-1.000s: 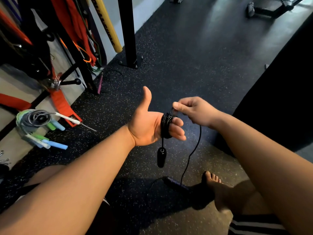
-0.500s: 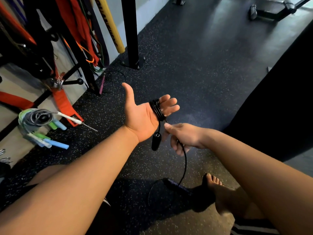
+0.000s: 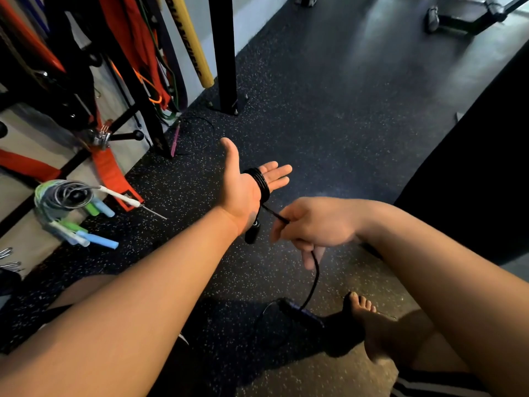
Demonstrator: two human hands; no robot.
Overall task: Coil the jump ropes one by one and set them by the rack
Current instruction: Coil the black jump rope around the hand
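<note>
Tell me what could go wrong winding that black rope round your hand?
The jump rope is coiled round the left hand, whose fingers are straight, so loops might slip off. The far handle lies on the floor beside the bare foot; a pull by the right hand could snag it there.

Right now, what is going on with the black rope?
A person is coiling a black jump rope. Several turns lie round the fingers of the left hand, and one handle hangs below the palm. The right hand pinches the loose length, which runs down to the other handle on the floor. Coiled ropes lie by the rack.
</note>
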